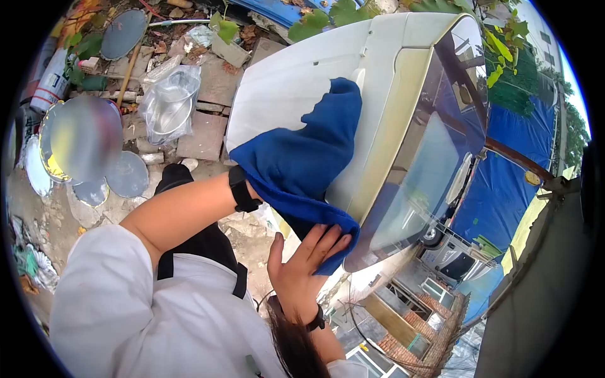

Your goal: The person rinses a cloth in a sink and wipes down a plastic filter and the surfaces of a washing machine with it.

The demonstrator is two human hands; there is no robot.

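A blue cloth (pixel 302 154) lies draped over the side of a white, boxy appliance (pixel 290 75) with a cream rim and a glossy tinted panel (pixel 416 176). My left forearm (pixel 183 211) reaches in from the left, with a black band at the wrist. Past that band the cloth covers my left hand, so its fingers are hidden. On the cloth's near edge rests my right hand (pixel 305 261), back up, its fingers stretched out flat and the thumb held apart. A dark watch (pixel 317 318) circles my right wrist.
To the left, a metal basin in a clear plastic bag (pixel 170 104) lies on broken paving beside round lids (pixel 126 173) and a wooden stick (pixel 131 69). Leafy vines (pixel 346 12) hang near the appliance's top edge. A blue tarp (pixel 504 195) and a parked vehicle (pixel 450 255) are farther right.
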